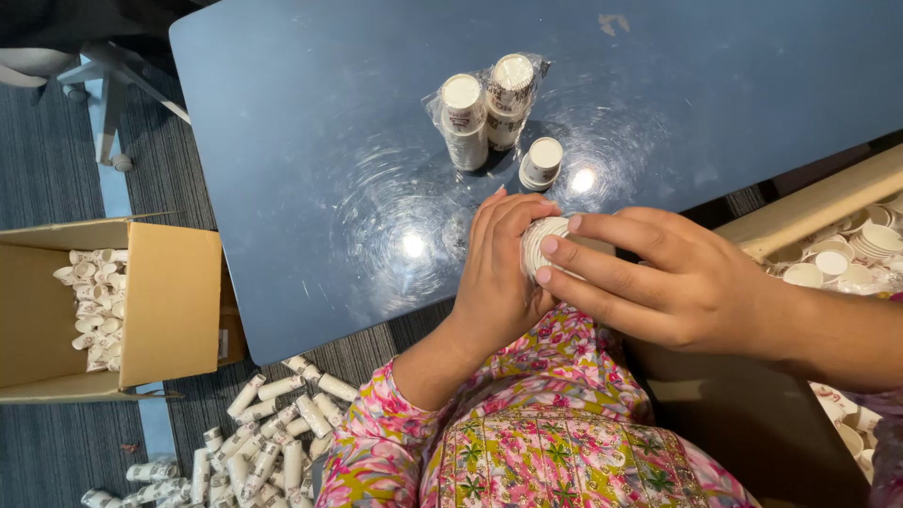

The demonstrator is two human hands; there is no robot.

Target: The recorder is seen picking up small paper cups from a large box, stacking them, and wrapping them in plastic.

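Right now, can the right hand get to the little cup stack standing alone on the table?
Probably yes: the right hand is close to that little stack with bare table between, but it's busy holding cups.

Blue table (310, 141), white cup stack (541, 246)

Both hands together at centre: left hand (497, 273) curled, right hand (658, 277) fingers clasping.
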